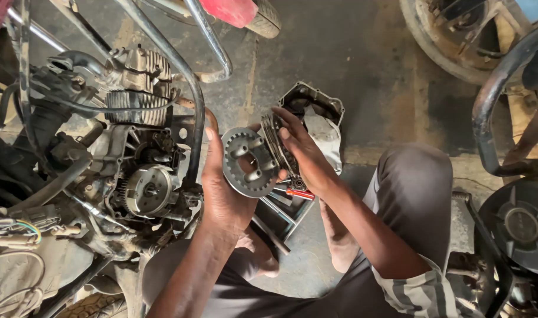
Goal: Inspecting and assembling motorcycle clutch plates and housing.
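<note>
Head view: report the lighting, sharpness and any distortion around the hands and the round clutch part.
Head view: soft, even daylight with no harsh glare; the clutch hub in the left hand and the plate stack under the right hand are sharp; the engine is crisp but shadowed; wide-angle bending curves the frame tubes toward the edges.

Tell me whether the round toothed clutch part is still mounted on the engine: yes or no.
No, the left hand holds the round toothed clutch part in the air, apart from the engine, while the right hand grips the plate stack.
</note>
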